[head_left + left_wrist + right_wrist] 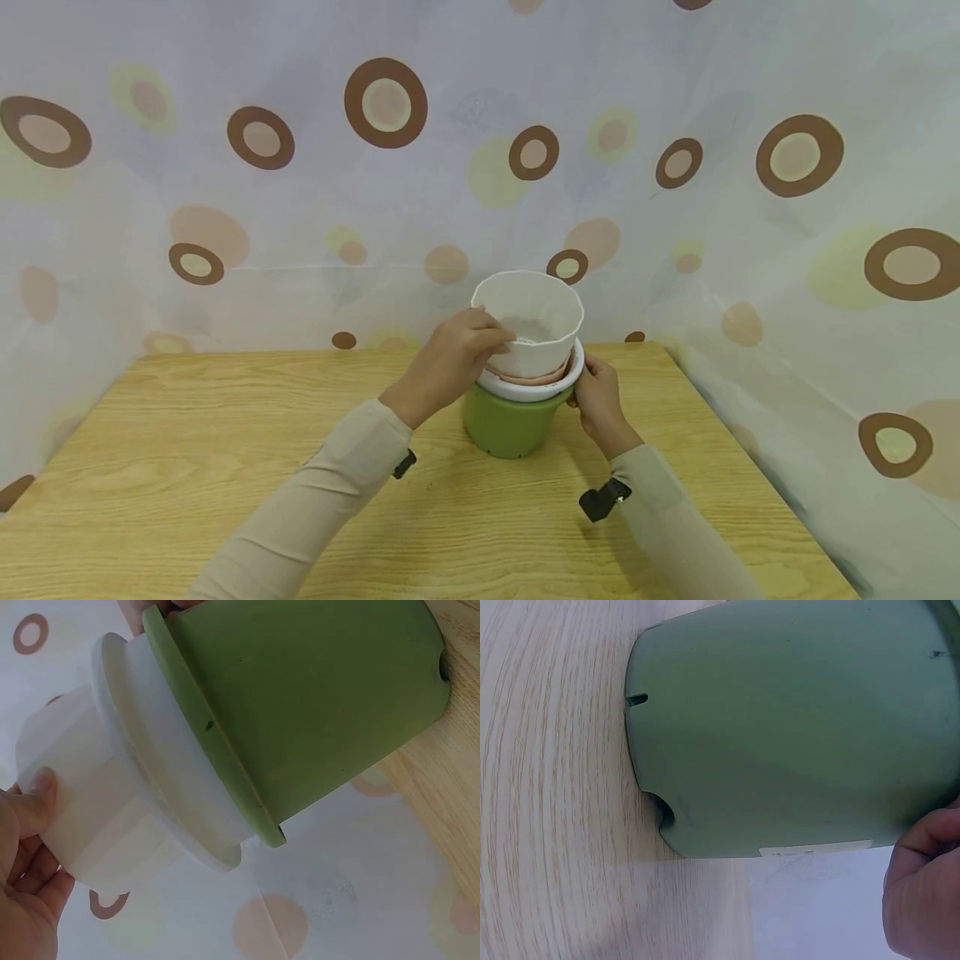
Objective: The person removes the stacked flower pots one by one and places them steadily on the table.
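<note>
A cream flower pot [528, 360] with a faceted wall and scalloped rim sits at the top of a nested stack. Pinched between thumb and fingers of my left hand [450, 362] is its near-left rim. Below it show the edge of a terracotta-coloured pot [534, 381] and a white pot [517, 392] with a thick round rim. The outermost is a green pot [508, 425], upright on the table. My right hand [600, 402] grips the green pot's rim on the right side. The right wrist view shows notches along the green pot's [780, 735] bottom edge.
The stack stands on a wood-grain table [247, 450] towards its far edge. A pale cloth [300, 200] with brown rings and coloured dots hangs behind and along the sides. Black straps [603, 500] sit at both wrists. A pale label [814, 848] marks the green pot's side.
</note>
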A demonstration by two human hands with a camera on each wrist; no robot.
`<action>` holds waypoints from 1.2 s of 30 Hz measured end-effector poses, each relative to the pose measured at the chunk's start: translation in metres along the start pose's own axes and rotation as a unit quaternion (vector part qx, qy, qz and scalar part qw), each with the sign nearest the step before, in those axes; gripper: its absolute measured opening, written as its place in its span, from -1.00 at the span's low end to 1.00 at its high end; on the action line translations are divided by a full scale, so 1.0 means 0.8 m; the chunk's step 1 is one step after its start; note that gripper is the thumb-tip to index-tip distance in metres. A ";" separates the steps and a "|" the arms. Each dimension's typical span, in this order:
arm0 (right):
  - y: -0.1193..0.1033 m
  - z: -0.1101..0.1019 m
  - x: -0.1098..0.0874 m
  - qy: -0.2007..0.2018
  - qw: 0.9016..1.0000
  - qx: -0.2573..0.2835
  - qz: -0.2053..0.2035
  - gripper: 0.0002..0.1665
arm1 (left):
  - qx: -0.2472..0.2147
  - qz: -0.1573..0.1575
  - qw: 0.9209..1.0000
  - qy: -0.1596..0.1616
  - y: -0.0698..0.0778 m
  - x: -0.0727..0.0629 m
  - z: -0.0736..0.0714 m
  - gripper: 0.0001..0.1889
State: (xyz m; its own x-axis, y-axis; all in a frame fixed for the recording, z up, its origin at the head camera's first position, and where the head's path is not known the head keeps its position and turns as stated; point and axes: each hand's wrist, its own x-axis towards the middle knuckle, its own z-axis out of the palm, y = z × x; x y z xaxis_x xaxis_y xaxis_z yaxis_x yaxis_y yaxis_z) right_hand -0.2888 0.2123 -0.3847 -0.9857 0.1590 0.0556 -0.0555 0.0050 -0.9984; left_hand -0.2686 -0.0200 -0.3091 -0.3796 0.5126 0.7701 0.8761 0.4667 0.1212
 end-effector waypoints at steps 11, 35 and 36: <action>0.011 -0.004 0.008 -0.011 1.000 0.018 0.000 -0.52 | -0.014 0.000 1.000 0.008 0.001 0.002 -0.002 -0.84; 0.011 0.002 0.007 0.012 1.000 0.011 -0.027 -0.57 | -0.004 0.048 0.997 0.055 0.002 0.005 -0.012 -0.80; 0.012 0.002 0.007 0.012 0.999 0.011 -0.028 -0.57 | -0.005 0.047 0.997 0.057 0.001 0.005 -0.013 -0.80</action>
State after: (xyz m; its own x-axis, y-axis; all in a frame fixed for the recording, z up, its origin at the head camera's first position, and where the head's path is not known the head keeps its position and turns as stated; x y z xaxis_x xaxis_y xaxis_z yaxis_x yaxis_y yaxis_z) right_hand -0.2954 0.2116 -0.3936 -0.9769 0.1833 0.1102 -0.1135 -0.0075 -0.9935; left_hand -0.2662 -0.0247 -0.2993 -0.2597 0.4684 0.8445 0.9096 0.4124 0.0510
